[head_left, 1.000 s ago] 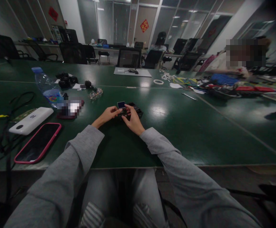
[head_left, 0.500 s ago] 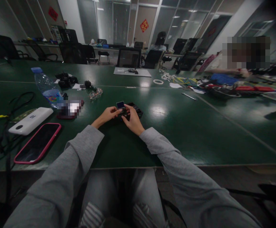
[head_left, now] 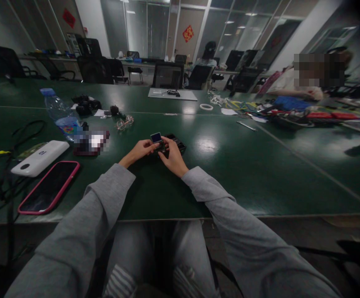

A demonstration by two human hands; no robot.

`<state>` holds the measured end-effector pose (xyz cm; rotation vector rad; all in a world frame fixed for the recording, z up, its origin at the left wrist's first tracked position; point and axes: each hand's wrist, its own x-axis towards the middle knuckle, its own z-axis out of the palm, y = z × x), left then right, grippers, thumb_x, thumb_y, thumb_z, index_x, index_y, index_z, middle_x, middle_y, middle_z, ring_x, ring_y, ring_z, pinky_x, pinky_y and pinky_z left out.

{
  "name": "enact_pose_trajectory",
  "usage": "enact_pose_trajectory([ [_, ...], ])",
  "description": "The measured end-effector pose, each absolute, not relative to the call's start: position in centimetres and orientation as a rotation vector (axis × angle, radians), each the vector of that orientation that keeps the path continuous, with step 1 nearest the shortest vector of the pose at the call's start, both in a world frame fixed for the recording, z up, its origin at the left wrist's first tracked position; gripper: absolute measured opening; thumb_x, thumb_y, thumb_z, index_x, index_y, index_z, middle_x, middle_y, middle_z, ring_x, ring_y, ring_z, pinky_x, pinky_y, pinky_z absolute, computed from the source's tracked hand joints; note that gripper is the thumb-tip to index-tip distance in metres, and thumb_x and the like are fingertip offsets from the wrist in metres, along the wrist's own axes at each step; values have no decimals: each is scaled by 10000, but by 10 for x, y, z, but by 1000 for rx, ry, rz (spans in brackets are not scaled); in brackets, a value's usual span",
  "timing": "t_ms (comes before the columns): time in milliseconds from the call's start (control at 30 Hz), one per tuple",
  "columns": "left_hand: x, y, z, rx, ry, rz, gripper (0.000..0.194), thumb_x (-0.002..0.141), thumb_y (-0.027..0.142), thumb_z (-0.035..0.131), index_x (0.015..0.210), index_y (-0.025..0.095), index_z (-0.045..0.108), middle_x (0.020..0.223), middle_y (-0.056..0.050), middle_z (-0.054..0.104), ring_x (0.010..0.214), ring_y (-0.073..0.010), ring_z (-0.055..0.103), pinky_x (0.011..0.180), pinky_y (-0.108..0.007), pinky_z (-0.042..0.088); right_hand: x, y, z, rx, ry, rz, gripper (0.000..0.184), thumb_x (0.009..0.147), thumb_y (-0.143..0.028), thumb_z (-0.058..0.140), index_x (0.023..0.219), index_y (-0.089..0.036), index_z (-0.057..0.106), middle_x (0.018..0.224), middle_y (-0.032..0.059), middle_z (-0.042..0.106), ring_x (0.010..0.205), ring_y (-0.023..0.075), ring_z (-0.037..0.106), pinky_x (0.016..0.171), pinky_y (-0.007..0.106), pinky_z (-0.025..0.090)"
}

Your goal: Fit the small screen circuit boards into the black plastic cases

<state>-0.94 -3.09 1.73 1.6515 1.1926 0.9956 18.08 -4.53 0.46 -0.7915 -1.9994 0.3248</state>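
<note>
Left hand [head_left: 141, 150] closed in a pinch at the lower left of a small dark-screened device [head_left: 156, 138]; right hand [head_left: 173, 156] curled on its right side, fingers bent. Device between both hands, over green surface [head_left: 164, 194]; black case [head_left: 177, 142] just beyond right hand. Pink-edged phone [head_left: 49, 187] well apart, left

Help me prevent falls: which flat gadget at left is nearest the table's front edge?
The pink-rimmed phone; the white gadget and maroon one by the bottle lie farther back.
</note>
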Motion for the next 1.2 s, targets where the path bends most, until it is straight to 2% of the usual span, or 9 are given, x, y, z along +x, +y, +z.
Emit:
enact_pose_trajectory([
  [167,-11,-29,13,1668,1201,972,434,788,560,666,795,136,577,662,-2,569,540,-76,503,509,-212,379,181,-48,8,-771,-2037,312,611,841,-165,599,1405,-239,379,1234,115,533,1129,274,515,1006,509,462],
  [767,-11,-28,14,1634,1184,990,416,782,534,688,808,135,575,648,12,555,541,-69,507,511,-207,381,181,-50,9,-767,-2019,335,608,840,-162,597,1404,-240,386,1231,109,530,1052,252,523,981,482,474],
  [1067,-10,-29,15,1631,1168,991,420,778,540,688,782,140,560,637,13,556,532,-70,504,507,-209,379,182,-48,7,-745,-2051,313,615,858,-168,583,1427,-256,366,1286,112,514,1186,276,494,1024,508,447],
  [1200,-10,-29,14,1622,1150,1002,402,787,520,689,816,136,574,640,18,549,539,-69,507,514,-207,384,181,-48,7,-738,-2039,308,606,852,-160,587,1414,-249,378,1272,113,517,1183,273,493,1015,493,459],
])
